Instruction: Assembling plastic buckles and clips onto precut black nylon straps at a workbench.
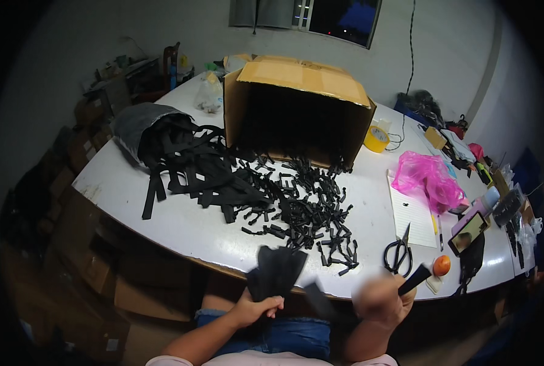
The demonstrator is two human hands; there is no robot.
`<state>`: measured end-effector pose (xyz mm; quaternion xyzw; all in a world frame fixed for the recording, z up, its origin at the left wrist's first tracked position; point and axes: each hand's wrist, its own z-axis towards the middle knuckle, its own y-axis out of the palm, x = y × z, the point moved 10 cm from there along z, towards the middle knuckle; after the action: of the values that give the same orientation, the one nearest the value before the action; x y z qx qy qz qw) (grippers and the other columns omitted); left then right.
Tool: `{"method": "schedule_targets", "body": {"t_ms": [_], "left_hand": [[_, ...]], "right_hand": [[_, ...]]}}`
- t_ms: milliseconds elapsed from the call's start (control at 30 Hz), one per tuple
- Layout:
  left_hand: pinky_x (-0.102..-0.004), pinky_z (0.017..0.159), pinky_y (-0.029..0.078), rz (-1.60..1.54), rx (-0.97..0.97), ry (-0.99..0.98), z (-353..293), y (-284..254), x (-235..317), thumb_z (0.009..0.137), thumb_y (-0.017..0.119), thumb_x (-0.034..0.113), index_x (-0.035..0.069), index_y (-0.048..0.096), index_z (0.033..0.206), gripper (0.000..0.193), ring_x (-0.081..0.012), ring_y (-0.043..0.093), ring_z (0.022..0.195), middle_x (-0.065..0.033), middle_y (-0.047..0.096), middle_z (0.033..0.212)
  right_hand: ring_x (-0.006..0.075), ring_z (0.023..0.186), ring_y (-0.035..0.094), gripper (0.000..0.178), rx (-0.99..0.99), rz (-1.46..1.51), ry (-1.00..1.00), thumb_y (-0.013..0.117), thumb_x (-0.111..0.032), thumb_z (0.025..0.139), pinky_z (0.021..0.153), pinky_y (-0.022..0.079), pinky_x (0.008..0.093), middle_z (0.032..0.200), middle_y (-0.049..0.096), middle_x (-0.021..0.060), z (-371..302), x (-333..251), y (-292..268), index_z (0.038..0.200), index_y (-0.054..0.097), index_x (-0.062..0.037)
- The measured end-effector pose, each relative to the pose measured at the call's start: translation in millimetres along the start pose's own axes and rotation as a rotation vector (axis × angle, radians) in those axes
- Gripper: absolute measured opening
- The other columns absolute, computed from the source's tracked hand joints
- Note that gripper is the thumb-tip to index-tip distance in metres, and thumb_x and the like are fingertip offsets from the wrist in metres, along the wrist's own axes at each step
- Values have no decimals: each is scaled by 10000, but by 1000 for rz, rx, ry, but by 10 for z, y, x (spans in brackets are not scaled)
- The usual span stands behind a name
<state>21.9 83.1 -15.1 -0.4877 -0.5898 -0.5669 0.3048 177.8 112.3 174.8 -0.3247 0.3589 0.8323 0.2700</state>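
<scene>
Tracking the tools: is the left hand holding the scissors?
No, the left hand holds a bunch of black straps, while the scissors lie on the table.

"Where's there room to pass?"
"Over the desk (367,189) right of centre, between the black clips (308,213) and the lined notepad (413,215)."
"What stands in the way?"
"Cardboard box (305,76) at upper centre, black straps (214,174) left of centre, scissors (397,257) at lower right."

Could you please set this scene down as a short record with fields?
Left hand: holds a bundle of black straps
Right hand: partly blurred, holds a black strap
Centre: small black pieces before an open cardboard box
Left side: loose black straps spilling from a grey bag
Right side: scissors, pink plastic bag, yellow tape roll
</scene>
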Motion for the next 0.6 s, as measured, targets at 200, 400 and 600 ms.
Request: {"method": "schedule_targets", "body": {"t_ms": [200, 400, 600], "left_hand": [[-290, 598, 449, -560, 57, 33, 19, 90, 151, 794, 558, 184, 14, 517, 898, 204, -143, 515, 586, -69, 526, 692], [-257, 586, 448, -340, -163, 106, 21, 243, 185, 772, 578, 113, 24, 499, 927, 195, -138, 528, 604, -60, 523, 702], [-236, 569, 460, -201, -251, -33, 11, 366, 49, 748, 587, 56, 9, 505, 925, 201, -130, 538, 582, -87, 556, 749]], "right_hand": [[248, 861, 494, 248, -282, -672, 90, 577, -150, 742, 742, 383, 344, 956, 558, 130, -16, 886, 379, 905, 599, 35], [294, 1073, 382, 528, -162, -1247, -144, 627, -148, 688, 882, 312, 383, 1177, 399, 191, -30, 994, 273, 1154, 439, 14], [193, 1030, 445, 614, 40, -240, 438, 561, -90, 779, 867, 360, 284, 1198, 410, 143, 5, 1394, -177, 1279, 221, 11]]}}
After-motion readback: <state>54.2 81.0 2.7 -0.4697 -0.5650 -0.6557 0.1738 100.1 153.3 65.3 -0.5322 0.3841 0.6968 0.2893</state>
